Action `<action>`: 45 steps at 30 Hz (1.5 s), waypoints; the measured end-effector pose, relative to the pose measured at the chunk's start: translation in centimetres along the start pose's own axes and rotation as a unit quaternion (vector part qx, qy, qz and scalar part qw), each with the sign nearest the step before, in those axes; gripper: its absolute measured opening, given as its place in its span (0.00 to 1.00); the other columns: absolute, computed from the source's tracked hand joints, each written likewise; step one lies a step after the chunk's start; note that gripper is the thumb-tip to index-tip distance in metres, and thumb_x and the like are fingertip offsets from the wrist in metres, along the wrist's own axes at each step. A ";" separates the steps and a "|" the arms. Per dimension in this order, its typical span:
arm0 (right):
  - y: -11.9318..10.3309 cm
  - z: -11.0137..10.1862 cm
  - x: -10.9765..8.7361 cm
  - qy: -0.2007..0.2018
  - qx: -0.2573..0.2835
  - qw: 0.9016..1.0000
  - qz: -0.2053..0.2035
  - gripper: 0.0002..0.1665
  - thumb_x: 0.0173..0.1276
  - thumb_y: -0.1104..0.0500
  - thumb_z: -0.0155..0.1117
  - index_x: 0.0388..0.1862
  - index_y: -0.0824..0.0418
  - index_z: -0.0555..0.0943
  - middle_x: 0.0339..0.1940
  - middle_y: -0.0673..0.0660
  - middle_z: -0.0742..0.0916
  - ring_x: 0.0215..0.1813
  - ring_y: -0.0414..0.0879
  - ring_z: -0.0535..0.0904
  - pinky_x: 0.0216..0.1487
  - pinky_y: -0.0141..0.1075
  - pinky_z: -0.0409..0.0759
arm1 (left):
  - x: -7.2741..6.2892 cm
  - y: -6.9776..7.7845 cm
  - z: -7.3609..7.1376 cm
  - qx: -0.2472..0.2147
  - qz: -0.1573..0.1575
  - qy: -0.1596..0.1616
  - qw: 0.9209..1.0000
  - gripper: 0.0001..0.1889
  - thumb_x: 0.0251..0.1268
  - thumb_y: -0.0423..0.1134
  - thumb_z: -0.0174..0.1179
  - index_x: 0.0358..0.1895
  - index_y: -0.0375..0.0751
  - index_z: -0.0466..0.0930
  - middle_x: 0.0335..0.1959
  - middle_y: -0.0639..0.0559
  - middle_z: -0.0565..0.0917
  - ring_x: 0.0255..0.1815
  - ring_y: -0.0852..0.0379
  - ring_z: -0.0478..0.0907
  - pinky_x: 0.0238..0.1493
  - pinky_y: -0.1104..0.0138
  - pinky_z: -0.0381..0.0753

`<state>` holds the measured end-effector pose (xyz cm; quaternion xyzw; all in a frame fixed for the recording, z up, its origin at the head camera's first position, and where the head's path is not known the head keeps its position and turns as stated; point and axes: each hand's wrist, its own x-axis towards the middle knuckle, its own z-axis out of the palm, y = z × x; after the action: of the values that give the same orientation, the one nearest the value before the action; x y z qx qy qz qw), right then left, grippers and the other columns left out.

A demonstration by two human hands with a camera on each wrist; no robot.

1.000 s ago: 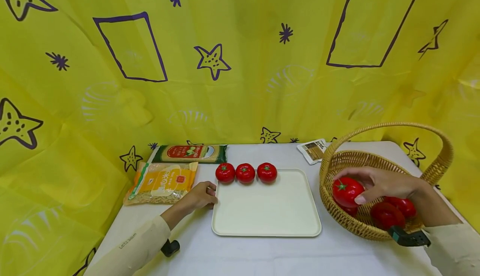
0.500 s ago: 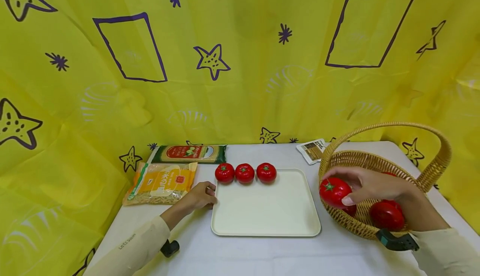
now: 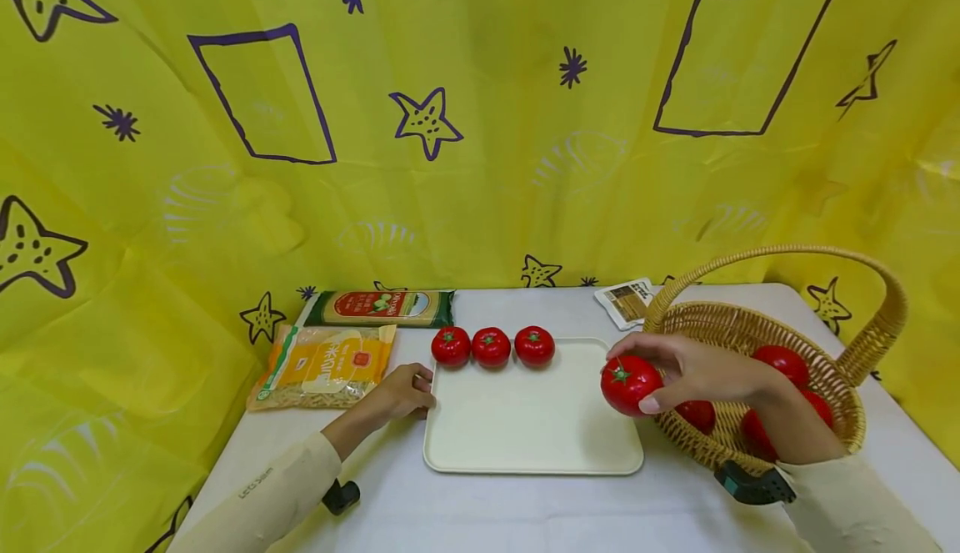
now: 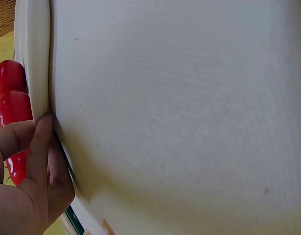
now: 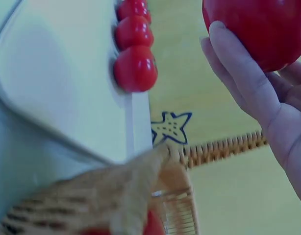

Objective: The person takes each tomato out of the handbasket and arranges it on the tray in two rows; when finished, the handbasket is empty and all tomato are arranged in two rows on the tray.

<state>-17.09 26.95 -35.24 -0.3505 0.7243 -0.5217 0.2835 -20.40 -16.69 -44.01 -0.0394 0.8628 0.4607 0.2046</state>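
A red tomato (image 3: 630, 384) with a green stem is held in my right hand (image 3: 693, 369), over the right edge of the cream tray (image 3: 532, 419). Thumb and fingers curl round its sides, as the right wrist view also shows. My left hand (image 3: 401, 394) pinches the tray's left rim; in the left wrist view the fingers (image 4: 40, 147) grip that rim (image 4: 37, 58). Along the tray's back edge sit three tomatoes (image 3: 491, 347) in a row. Several more tomatoes (image 3: 780, 363) lie in the wicker basket (image 3: 720, 319), partly hidden by my right forearm.
The basket's tall arched handle (image 3: 780, 249) rises at the right, near my right arm. At the back left lie a yellow pasta bag (image 3: 322, 369) and a green pasta packet (image 3: 382, 309). A small white packet (image 3: 626, 303) lies behind the basket. A yellow curtain (image 3: 480, 203) hangs behind.
My right hand has carried the tomato leftward out of the basket to the tray's right edge. My left hand has stayed at the tray's rim.
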 end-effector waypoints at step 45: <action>2.3 3.2 8.1 0.223 -0.056 0.970 0.075 0.37 0.59 0.57 0.77 0.64 0.65 0.71 0.57 0.66 0.79 0.53 0.55 0.78 0.47 0.38 0.85 | -0.1 0.0 0.0 -0.011 0.007 0.001 1.000 0.19 0.58 0.22 0.65 0.53 0.28 0.73 0.34 0.45 0.75 0.29 0.54 0.76 0.32 0.68 0.87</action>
<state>-19.89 19.19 -38.79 -0.1852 0.8216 -0.5226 0.1324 -20.33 -16.71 -43.93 -0.0360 0.8583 0.4714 0.1998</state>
